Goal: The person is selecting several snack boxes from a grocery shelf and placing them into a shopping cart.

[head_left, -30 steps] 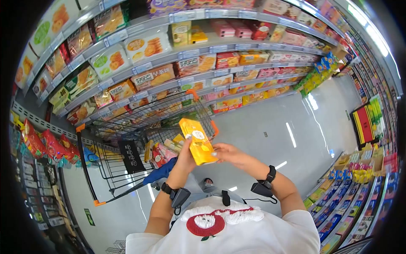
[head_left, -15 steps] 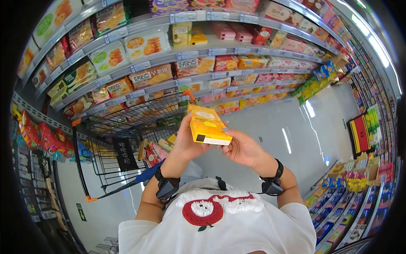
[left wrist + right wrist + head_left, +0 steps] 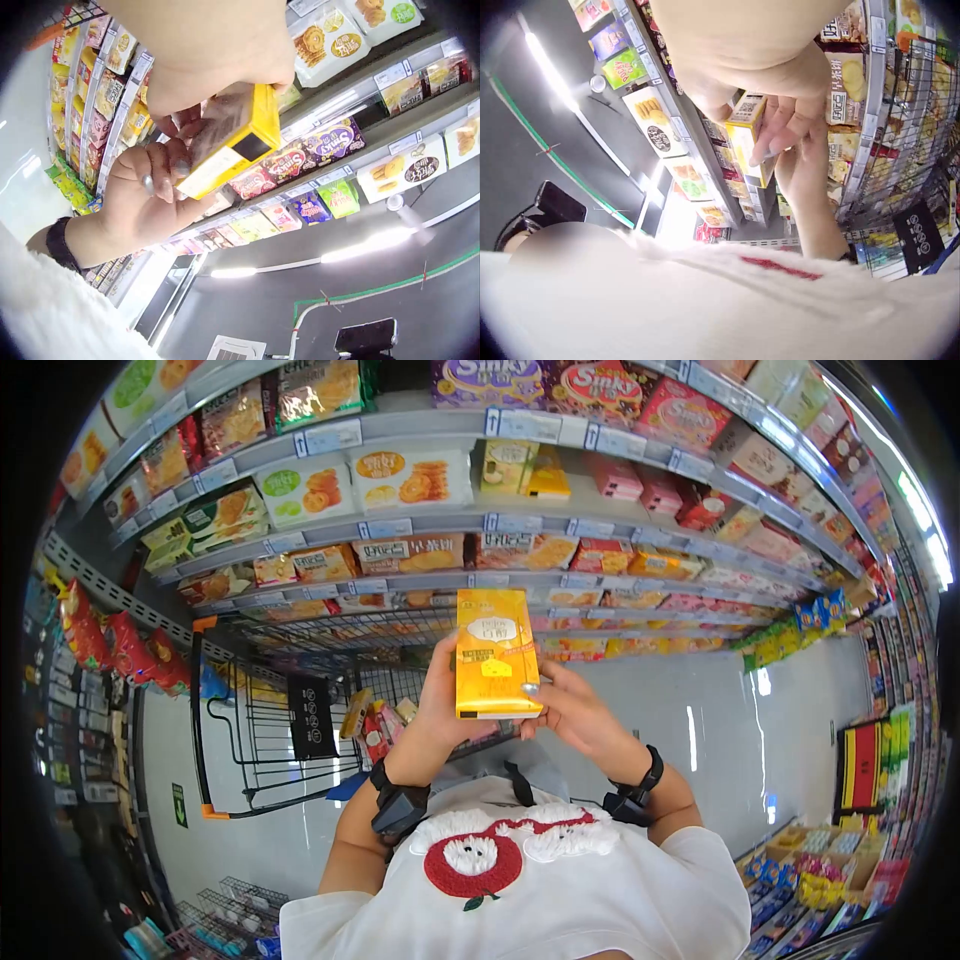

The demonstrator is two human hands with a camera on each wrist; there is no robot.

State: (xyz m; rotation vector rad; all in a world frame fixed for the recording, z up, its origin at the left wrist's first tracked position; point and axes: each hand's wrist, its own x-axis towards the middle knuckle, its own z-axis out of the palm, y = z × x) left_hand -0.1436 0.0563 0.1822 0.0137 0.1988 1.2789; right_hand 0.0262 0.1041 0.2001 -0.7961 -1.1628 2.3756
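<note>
A yellow box (image 3: pixel 496 660) stands nearly upright in front of the chest, its printed front facing the head camera. The left hand (image 3: pixel 438 695) grips its left edge, with the fingers hidden behind the box. At the lower right corner the right hand (image 3: pixel 580 715) pinches the box with thumb and fingers. In the left wrist view the box (image 3: pixel 240 142) shows its dark-marked end, and the fingers of the right hand (image 3: pixel 150 180) lie against it. The right wrist view shows a printed side of the box (image 3: pixel 746 135) between both hands.
A shopping cart (image 3: pixel 255 735) with several packages in it is at the left. Shelves (image 3: pixel 420 515) of boxed and bagged snacks span the front. Red bags (image 3: pixel 130 650) hang at the far left. A display of small packs (image 3: pixel 825 860) stands at the lower right.
The box has been turned from a slant to face the head camera squarely, and is raised against the shelves. Both hands still hold it. The shelves appear nearer in the head view.
</note>
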